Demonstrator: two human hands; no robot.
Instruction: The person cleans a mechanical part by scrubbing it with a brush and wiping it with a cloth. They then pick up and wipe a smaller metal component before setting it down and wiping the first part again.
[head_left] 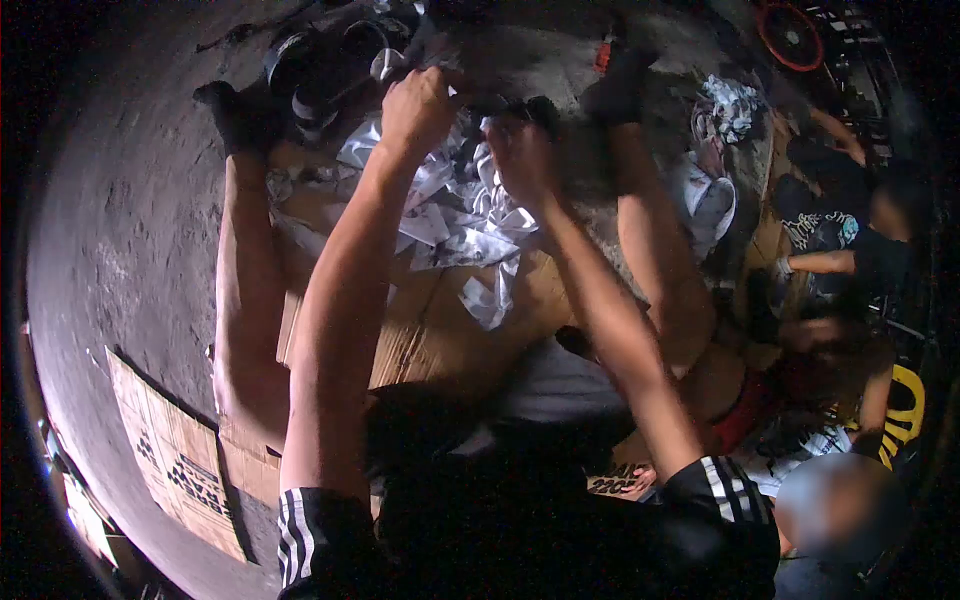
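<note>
I sit on the floor with both legs stretched out and arms reaching forward. My left hand (418, 105) is closed around a dark object, whose shape is hard to make out, at the far edge of a heap of crumpled white paper scraps (460, 215). My right hand (520, 160) grips the same dark thing (520, 108) from the other side, fingers curled on it. The paper heap lies between my legs on flattened cardboard (430, 330). What exactly the dark object is stays unclear in the dim light.
Dark round items (310, 65) lie on the concrete floor beyond my left foot. A printed cardboard sheet (175, 450) rests at lower left. Other people (850, 250) sit at the right beside more paper scraps (725, 110). A red fan (790, 35) stands at the top right.
</note>
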